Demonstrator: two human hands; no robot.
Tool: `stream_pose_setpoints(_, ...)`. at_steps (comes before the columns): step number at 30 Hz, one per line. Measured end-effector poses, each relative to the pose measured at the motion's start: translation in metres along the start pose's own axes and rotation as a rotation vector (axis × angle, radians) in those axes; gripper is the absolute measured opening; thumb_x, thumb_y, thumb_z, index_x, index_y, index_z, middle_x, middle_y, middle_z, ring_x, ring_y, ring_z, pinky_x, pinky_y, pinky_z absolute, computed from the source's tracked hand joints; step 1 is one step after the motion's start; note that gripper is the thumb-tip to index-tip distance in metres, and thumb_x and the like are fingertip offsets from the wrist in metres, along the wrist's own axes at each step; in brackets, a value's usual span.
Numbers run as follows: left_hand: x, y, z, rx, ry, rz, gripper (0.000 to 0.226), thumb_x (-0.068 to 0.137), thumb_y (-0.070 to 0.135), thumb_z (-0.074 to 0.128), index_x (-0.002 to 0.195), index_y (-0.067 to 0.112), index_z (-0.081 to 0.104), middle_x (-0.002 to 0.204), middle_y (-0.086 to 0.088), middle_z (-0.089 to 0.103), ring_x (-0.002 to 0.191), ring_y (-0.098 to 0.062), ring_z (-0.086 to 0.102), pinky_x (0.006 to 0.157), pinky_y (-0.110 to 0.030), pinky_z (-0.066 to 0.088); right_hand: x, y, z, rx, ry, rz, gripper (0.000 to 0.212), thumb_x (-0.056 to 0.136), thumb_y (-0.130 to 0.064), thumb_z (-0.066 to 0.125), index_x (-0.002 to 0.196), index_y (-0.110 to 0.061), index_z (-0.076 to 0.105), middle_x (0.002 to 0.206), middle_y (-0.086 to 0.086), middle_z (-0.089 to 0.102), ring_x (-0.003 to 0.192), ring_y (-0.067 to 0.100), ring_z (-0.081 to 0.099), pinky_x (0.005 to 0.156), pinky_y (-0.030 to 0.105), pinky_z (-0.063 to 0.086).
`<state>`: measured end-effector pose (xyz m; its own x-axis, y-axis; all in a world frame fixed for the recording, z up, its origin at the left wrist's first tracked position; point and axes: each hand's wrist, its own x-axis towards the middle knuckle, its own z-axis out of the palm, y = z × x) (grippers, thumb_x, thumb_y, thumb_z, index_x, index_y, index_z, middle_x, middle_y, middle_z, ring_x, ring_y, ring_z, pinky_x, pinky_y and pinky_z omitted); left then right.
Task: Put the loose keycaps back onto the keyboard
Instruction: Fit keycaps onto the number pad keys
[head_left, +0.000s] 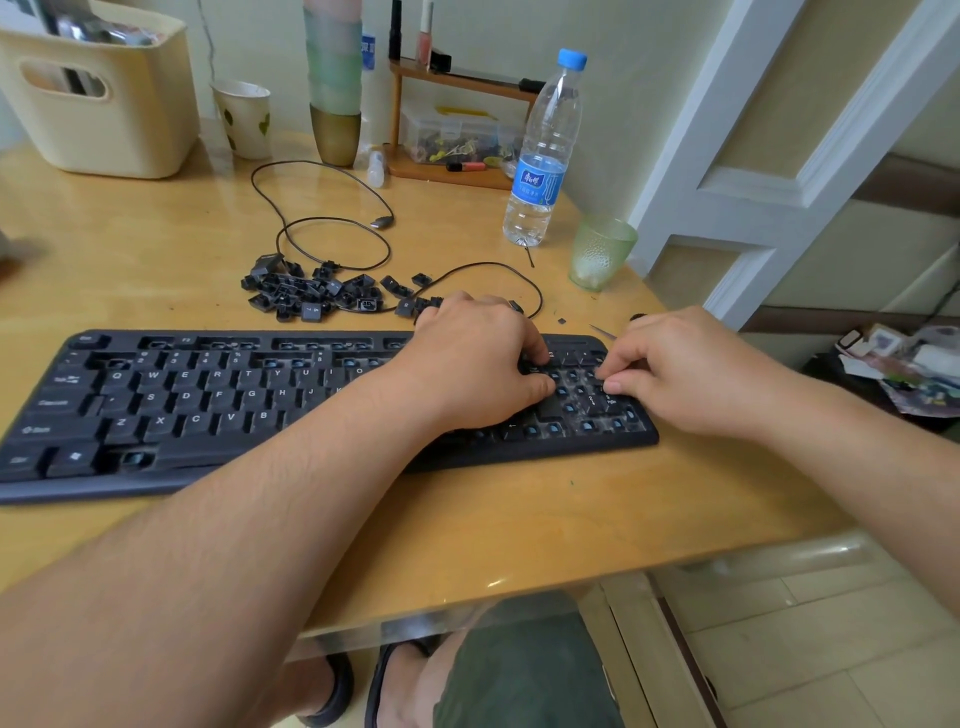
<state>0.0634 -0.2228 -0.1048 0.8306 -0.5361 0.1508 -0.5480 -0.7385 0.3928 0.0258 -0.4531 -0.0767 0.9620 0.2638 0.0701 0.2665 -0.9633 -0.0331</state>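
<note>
A black keyboard (208, 415) lies across the wooden table, with many sockets bare along the top rows and on the number pad at its right end. A pile of loose black keycaps (311, 293) sits just behind it. My left hand (478, 358) reaches over the right part of the keyboard, its curled fingers and thumb pinching a dark keycap (532, 368) at the number pad's left edge. My right hand (691, 369) comes in from the right. Its bent fingertips touch the number pad, and I see nothing held in it.
The keyboard's cable (332, 218) loops behind the keycaps. A water bottle (545, 156) and a green glass (600, 252) stand at the back right near the table edge. A cream basket (98, 93), a paper cup (244, 119) and a small shelf (457, 130) line the back.
</note>
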Motion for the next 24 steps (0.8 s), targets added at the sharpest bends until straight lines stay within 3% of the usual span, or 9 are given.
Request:
stream_pose_setpoints(9,0.000,0.000,-0.001,0.001,-0.007,0.002,0.039,0.091,0.061,0.064,0.124,0.042,0.069,0.127,0.008,0.060,0.126,-0.028,0.043,0.110,-0.051,0.038,-0.005,-0.003,0.000,-0.074,0.162,-0.118,0.007,0.091,-0.018,0.074,0.091,-0.019,0.081,0.087,-0.003,0.072,0.087,0.022,0.067,0.085,0.036,0.053)
stream_pose_setpoints(14,-0.001,0.000,0.000,-0.003,-0.005,0.000,0.039,0.090,0.061,0.064,0.124,0.043,0.069,0.127,0.008,0.059,0.127,-0.028,0.043,0.109,-0.049,0.038,-0.009,-0.001,0.004,-0.134,0.200,-0.220,0.008,0.090,-0.017,0.073,0.091,-0.013,0.080,0.085,0.001,0.068,0.078,0.024,0.066,0.076,0.025,0.047)
stream_pose_setpoints(19,-0.001,0.000,0.000,-0.002,-0.009,0.000,0.039,0.090,0.061,0.064,0.125,0.043,0.069,0.127,0.007,0.059,0.127,-0.029,0.043,0.109,-0.050,0.038,-0.009,0.003,0.012,-0.137,0.305,-0.257,0.004,0.088,-0.014,0.075,0.088,-0.010,0.077,0.084,0.003,0.065,0.072,0.027,0.065,0.059,0.035,0.055)
stream_pose_setpoints(24,-0.001,0.000,0.000,-0.001,-0.012,-0.001,0.039,0.090,0.061,0.064,0.125,0.043,0.069,0.128,0.007,0.059,0.127,-0.029,0.042,0.109,-0.051,0.038,-0.009,0.004,0.013,-0.164,0.280,-0.305,0.005,0.088,-0.016,0.074,0.089,-0.012,0.076,0.087,0.002,0.067,0.073,0.030,0.066,0.059,0.036,0.056)
